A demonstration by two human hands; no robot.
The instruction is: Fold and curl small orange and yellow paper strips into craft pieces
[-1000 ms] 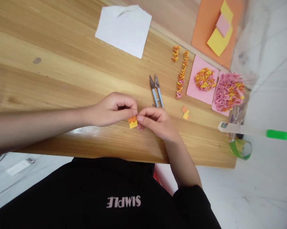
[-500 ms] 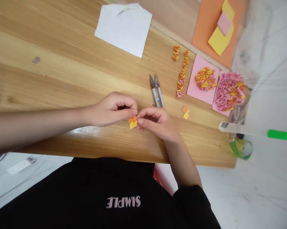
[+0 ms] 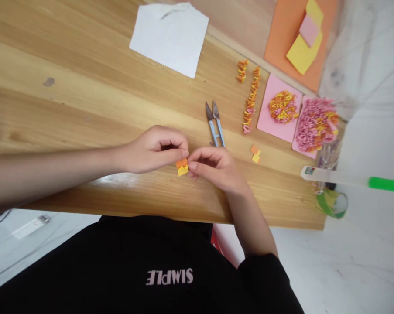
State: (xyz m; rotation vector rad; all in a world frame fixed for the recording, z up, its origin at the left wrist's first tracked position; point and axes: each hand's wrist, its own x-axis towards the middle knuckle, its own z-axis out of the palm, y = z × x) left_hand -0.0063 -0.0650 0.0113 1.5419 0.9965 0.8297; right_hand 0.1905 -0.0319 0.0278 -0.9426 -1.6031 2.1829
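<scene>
Between my two hands is a small orange and yellow piece [image 3: 183, 168] with a fringed-looking row across it. My left hand [image 3: 159, 149] pinches its upper edge from the left, thumb against curled fingers. From the right, my right hand [image 3: 213, 168] closes thumb and fingertips on its side. Above my right hand, blue-handled snips [image 3: 215, 124] lie with their blades apart. Small orange and yellow squares [image 3: 255, 153] rest to the right of that hand.
On the wooden table [image 3: 85, 109] lie white paper [image 3: 170, 37], a row of orange-yellow curls [image 3: 251, 102], a pink sheet [image 3: 267, 120] with a curl pile, and a larger pink-orange pile [image 3: 314, 126]. Further right are a green-capped white tool [image 3: 324, 175] and a green tape roll [image 3: 332, 204].
</scene>
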